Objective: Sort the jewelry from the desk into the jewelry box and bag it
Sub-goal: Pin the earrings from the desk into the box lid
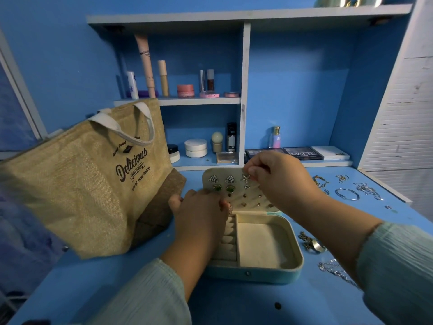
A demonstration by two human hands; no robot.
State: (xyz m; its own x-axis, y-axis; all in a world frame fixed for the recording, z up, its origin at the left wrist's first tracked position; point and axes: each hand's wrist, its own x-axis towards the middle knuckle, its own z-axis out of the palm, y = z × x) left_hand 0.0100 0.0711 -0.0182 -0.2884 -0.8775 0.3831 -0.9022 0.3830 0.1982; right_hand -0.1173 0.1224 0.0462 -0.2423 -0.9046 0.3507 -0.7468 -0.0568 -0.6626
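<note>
Beyond the hands, a shelf unit (244, 90) holds cosmetic tubes (146, 64) and a pink jar (185, 90) above, white jars (195, 148), a perfume bottle (275, 136) and a palette (302, 153) below.

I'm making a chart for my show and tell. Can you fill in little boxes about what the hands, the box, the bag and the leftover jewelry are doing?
Left hand: rests on the lid's left edge
Right hand: pinches a silver star-shaped earring at the lid
Box: open cream-lined jewelry box with teal outside; big tray compartment bare
Lid: holds white triangle and green earring pairs
Bag: tan woven tote bag with white handles, standing left of the box
Leftover jewelry: silver chains and bangles on the blue desk, right of the box
</note>
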